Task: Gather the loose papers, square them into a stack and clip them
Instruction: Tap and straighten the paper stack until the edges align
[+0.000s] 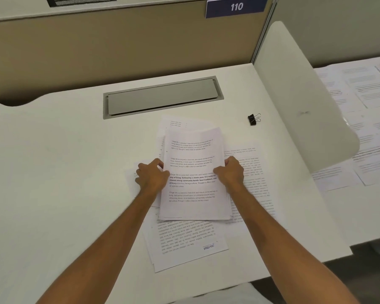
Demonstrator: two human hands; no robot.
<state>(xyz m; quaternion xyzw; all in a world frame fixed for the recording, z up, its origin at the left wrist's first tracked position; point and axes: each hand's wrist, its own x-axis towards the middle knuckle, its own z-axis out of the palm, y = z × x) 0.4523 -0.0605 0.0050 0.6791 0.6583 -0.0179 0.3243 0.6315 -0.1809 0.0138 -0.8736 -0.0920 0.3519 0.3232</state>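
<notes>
**Paper stack gripped at both side edges; clip lying unused**

A stack of printed papers [193,178] was observed between the two hands, on the white desk [53,172]. The left hand [153,176] was closed on the stack's left edge and the right hand [229,174] on its right edge, fingers curled around the sheets at about mid-height. The sheets in the grip were roughly aligned, though several edges were seen offset at the far end.

Loose sheets were noted outside the grip: a lower sheet [184,244] marked "SPEED POST" projected toward the person beneath the stack, and a side sheet [255,183] lay under and beyond the right hand. An exact sheet count could not be established, since the sheets overlapped.

One black binder clip [253,119] was recorded beyond the right hand, well apart from the papers and near a white side partition [298,95]. One grey cable hatch [162,97] was set into the desk beyond both hands. Bare desk surface was found open to the left of the left hand; the desk's near edge lay close behind the lower sheet. Further papers [364,119] were seen on a neighbouring desk past the partition.
</notes>
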